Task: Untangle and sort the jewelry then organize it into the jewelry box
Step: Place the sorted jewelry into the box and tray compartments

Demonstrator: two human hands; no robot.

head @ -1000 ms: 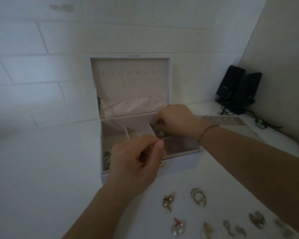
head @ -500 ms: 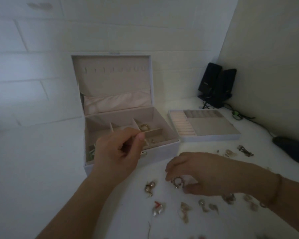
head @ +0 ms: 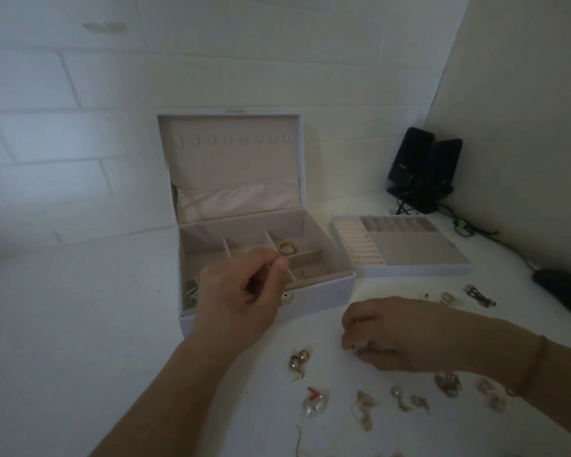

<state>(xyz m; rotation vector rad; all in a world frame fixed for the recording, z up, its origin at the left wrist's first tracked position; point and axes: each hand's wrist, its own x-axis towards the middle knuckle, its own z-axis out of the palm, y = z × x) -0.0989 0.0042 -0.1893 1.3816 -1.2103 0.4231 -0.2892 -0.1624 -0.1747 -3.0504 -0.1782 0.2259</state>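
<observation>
So the counter (head: pixel 80 341) is the biggest thing here, white, with the open box (head: pixel 320 291) sitting on it toward the back wall and its lift-out tray (head: pixel 419 268) parked just to the right. The back-right compartment of the box has a gold ring (head: pixel 287 248) in it, and there's something small in the compartment in front of that, too blurry to name.

What changed: a second ago the right hand (head: pixel 406 334) was reaching into the box, over that back-right compartment. Now it's back out on the counter, fingers curled down on a small piece among the loose stuff; the grip looks pinched on it, but I can't make out which piece. My read is one drop-off is done and this is the next pickup.

The left hand (head: pixel 241 298) hasn't really moved. It's hovering over the front edge of the box with thumb and forefinger pressed together, as if pinching something tiny. I can't see anything in there though, so can't say if it's holding anything.

Still loose on the counter: a pearl earring (head: pixel 299 359) just left of the right hand, a red-tipped piece (head: pixel 314 402) nearer me, and more scattered bits (head: pixel 447 384) to the right. So plenty left to sort.
</observation>
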